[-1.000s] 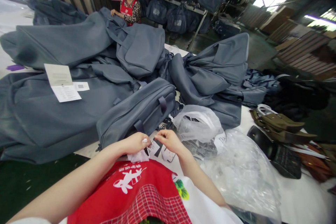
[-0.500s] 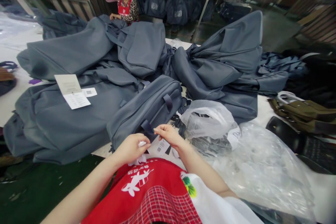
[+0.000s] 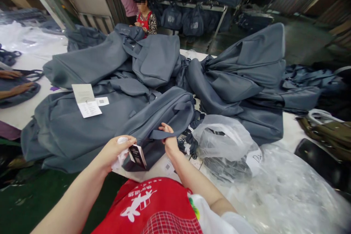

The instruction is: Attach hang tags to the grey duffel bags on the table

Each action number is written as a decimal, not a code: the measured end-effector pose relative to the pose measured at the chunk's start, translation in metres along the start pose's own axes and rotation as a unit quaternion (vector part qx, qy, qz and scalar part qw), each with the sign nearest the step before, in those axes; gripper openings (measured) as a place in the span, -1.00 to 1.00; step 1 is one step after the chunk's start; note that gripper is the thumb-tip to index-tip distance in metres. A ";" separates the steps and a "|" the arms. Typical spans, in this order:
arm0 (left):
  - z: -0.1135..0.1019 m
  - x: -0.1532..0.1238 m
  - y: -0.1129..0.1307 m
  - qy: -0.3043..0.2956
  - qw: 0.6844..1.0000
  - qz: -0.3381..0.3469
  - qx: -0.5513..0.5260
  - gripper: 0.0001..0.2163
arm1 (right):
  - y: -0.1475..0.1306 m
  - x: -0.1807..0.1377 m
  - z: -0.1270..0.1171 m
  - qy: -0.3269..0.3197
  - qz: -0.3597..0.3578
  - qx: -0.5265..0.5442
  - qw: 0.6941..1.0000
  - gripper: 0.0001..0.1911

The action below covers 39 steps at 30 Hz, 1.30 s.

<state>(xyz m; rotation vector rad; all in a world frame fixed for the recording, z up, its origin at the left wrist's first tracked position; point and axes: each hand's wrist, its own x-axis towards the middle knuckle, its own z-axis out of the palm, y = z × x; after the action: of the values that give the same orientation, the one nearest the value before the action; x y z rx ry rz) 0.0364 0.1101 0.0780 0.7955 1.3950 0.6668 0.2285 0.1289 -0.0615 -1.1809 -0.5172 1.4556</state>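
Note:
A grey-blue bag lies slantwise on the table in front of me. My left hand is closed at the bag's near end, with crumpled white paper in it. At its fingertips hangs a black hang tag with white print and pale edges. My right hand is hooked through the bag's strap handle, pulling it up off the side; the strap crosses in front of its fingers. An opened white card and a small white label lie on another grey-blue bag to the left.
More grey-blue bags are heaped at the back and right. Clear plastic bags cover the right front, beside a white plastic bag. Black cords lie near my right wrist. A co-worker is behind the table; another person's hands are far left.
My hands have moved apart. The left has gone left and now has the black tag at its fingertips; the right has slipped into the strap and lifted it. The view has shifted left.

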 end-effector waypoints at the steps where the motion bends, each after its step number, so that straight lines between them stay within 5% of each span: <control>1: 0.002 0.003 0.000 0.002 1.000 0.004 -0.005 -0.60 | -0.012 0.005 0.001 -0.024 -0.018 0.022 0.999 -0.52; 4: 0.007 0.011 0.002 0.007 1.000 0.018 -0.003 -0.61 | -0.045 0.011 0.005 -0.185 -0.007 0.012 0.983 -0.49; 9: 0.016 0.022 0.009 0.023 0.997 0.052 0.050 -0.60 | -0.079 0.007 0.017 -0.414 -0.009 -0.161 0.896 -0.50; 14: 0.020 0.031 0.014 0.027 0.988 0.084 0.127 -0.63 | -0.084 0.013 0.033 -0.414 -0.015 -0.193 0.890 -0.77; 17: 0.015 0.035 0.022 0.035 0.968 0.112 0.222 -0.68 | -0.089 0.021 0.031 -0.429 0.056 -0.118 0.894 -0.83; 20: 0.008 0.039 0.038 0.047 0.897 0.154 0.412 -0.77 | -0.098 0.031 0.023 -0.438 0.119 -0.003 0.891 -0.79; 25: 0.017 0.032 0.053 0.013 0.702 0.240 0.671 -0.80 | -0.101 0.046 0.013 -0.394 0.060 -0.018 0.917 -0.70; 28: 0.042 0.021 0.040 -0.001 0.652 0.239 0.719 -0.65 | -0.095 0.052 0.014 -0.389 0.016 -0.067 0.919 -0.66; 30: 0.061 0.016 0.027 0.007 0.665 0.207 0.717 -0.54 | -0.092 0.054 0.016 -0.401 -0.005 -0.097 0.911 -0.67; 34: 0.086 0.027 0.021 0.027 0.767 0.139 0.626 -0.75 | -0.086 0.063 0.017 -0.403 -0.065 -0.204 0.890 -0.62; 37: 0.078 0.053 0.039 -0.010 0.808 0.108 0.579 -0.96 | -0.078 0.071 0.008 -0.359 -0.079 -0.237 0.899 -0.59; 39: 0.063 0.069 0.051 -0.034 0.837 0.074 0.541 -0.89 | -0.070 0.070 -0.001 -0.333 -0.078 -0.233 0.910 -0.58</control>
<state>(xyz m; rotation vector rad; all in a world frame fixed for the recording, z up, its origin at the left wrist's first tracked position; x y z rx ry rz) 0.1076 0.1902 0.0794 1.8062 1.6148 -0.1303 0.2728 0.2119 -0.0296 -0.9357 -1.4641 1.6279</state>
